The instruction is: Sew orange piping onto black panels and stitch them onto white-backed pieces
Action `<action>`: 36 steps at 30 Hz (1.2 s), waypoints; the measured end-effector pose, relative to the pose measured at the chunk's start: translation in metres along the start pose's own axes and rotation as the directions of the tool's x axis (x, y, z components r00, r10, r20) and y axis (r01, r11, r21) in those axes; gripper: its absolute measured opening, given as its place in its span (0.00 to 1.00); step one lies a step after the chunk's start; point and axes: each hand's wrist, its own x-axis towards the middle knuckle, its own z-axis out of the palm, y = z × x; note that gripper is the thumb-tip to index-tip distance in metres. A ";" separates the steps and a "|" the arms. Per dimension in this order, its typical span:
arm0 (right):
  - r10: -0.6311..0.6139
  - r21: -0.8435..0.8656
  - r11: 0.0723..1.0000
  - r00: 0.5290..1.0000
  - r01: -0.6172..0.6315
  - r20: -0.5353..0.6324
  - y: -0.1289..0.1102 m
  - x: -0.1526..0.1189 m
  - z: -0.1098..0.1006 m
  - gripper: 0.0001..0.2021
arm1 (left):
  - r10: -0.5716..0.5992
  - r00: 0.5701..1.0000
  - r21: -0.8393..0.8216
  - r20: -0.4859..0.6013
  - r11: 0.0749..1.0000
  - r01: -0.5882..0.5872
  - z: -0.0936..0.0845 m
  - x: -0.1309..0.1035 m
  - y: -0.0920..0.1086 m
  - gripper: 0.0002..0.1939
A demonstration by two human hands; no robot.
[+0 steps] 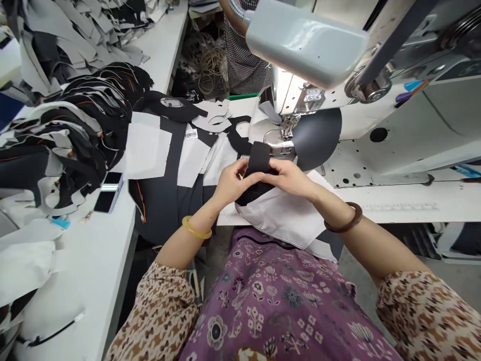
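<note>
Sewing workshop, white table (92,260) on the left with a heap of black-and-grey pieces (101,100) on it. Going right, we see the left hand (232,183) gripping a black piece (259,156) by its left side. Its long axis runs near to far, far end near the presser foot (287,128), just left of it. The right hand (293,178) pinches its right side; we judge both hands equally near. Sewing machine (304,42) far right.

I see the left hand (231,184), right hand (291,178) and black strip (259,156) blocking the sewing machine (413,125) in front; its grey housing (306,42) overhangs; fabric pieces (150,145) crowd its left; bare counter (398,194) at its near right leaves passage.
</note>
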 end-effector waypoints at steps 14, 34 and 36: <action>0.071 -0.486 0.872 0.997 -0.063 -0.001 -0.007 -0.017 -0.047 0.22 | -0.001 1.000 -0.153 0.004 0.988 0.001 0.028 0.035 0.011 0.15; 0.112 -0.656 0.619 0.875 -0.432 -0.471 -0.008 0.003 -0.031 0.13 | 0.663 0.646 0.517 0.378 0.427 -0.742 0.006 0.102 -0.030 0.09; 0.099 -0.694 0.578 0.881 -0.430 -0.463 -0.009 -0.002 -0.030 0.13 | 0.656 0.386 0.353 0.649 0.190 -0.916 -0.007 0.109 -0.032 0.12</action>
